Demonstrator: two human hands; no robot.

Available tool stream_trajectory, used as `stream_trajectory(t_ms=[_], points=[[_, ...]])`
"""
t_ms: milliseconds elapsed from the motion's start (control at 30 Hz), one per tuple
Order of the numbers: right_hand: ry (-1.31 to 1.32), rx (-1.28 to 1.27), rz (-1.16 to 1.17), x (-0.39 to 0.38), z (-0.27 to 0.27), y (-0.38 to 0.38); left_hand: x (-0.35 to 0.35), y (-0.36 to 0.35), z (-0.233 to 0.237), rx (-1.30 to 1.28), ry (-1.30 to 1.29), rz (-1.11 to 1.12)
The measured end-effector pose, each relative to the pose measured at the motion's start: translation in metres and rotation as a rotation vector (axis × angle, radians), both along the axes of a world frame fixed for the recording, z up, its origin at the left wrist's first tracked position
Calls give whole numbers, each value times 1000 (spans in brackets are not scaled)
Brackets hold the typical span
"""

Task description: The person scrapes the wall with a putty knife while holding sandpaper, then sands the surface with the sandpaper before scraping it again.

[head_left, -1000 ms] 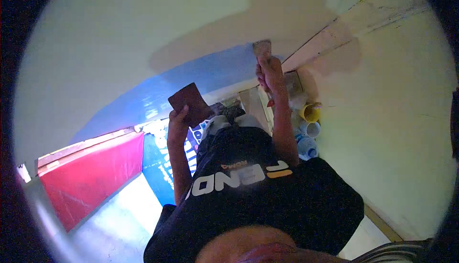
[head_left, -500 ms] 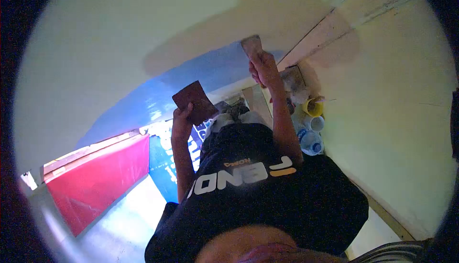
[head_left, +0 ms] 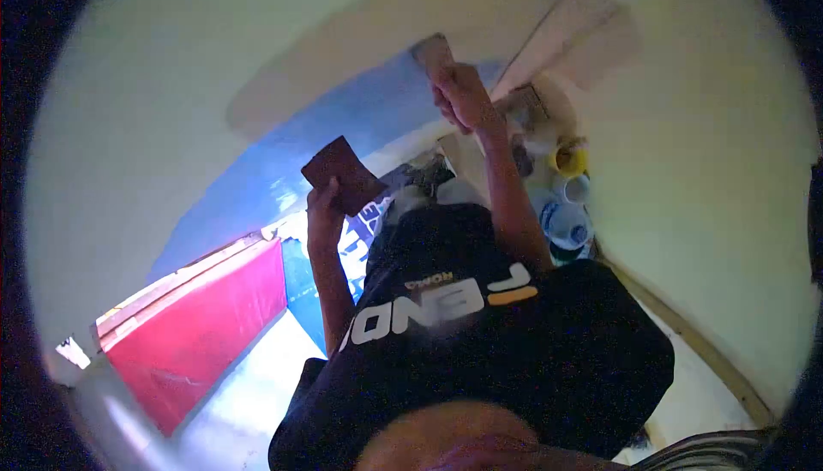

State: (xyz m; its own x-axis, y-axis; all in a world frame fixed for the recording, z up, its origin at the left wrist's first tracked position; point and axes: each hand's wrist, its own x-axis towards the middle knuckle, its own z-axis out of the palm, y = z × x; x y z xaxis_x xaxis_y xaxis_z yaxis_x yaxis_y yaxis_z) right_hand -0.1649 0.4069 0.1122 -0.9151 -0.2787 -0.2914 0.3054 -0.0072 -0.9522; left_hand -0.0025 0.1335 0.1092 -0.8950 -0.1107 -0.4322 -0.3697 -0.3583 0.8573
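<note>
- A red panel lines the floor's left edge.
- The left hand is closed on a brown board, held clear of the wall.
- The right hand is clenched round a scraper, its blade at the wall's blue-cream paint edge.
- Cups crowd the floor's right corner.

Putty knife and flat board, both held up at the wall's blue band.
The knife's pale, smeared blade, gripped in the right hand, presses against the wall at the band's upper edge. The board, a dark reddish-brown square, sits tilted in the left hand, in front of the band's lower part.
</note>
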Motion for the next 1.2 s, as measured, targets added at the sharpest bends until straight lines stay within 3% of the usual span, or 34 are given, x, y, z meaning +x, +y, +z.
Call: stream_trajectory(t_ms=[67, 167, 267, 300, 400, 433, 567, 833, 1067, 1133, 1200], points=[[68, -37, -37, -5, -2, -8, 4, -7, -9, -4, -53, 31], [-113, -17, -57, -4, -19, 5, 3, 1, -16, 142, 27, 156], [126, 9, 55, -22, -16, -1, 9, -12, -21, 67, -26, 14], [97, -10, 39, -17, -18, -1, 7, -17, -20, -166, -49, -90], [90, -48, -5, -21, -23, 13, 7, -4, -22, 46, -6, 123], [102, -48, -9, -18, -27, 17, 9, 0, -21, -53, -9, 119], [88, -35, -42, -10, -26, 16, 14, -15, -37, 70, -20, 104], [91, -68, -21, -19, -30, 12, 14, -20, -38, -40, -22, 125], [73, -40, -115, -15, -35, 19, 14, -15, -35, 169, 47, 137], [135, -66, -71, -22, -15, 6, 14, -15, -31, 144, 67, 202], [109, -57, -70, -5, -19, 7, 22, -24, -40, -67, 21, 72]])
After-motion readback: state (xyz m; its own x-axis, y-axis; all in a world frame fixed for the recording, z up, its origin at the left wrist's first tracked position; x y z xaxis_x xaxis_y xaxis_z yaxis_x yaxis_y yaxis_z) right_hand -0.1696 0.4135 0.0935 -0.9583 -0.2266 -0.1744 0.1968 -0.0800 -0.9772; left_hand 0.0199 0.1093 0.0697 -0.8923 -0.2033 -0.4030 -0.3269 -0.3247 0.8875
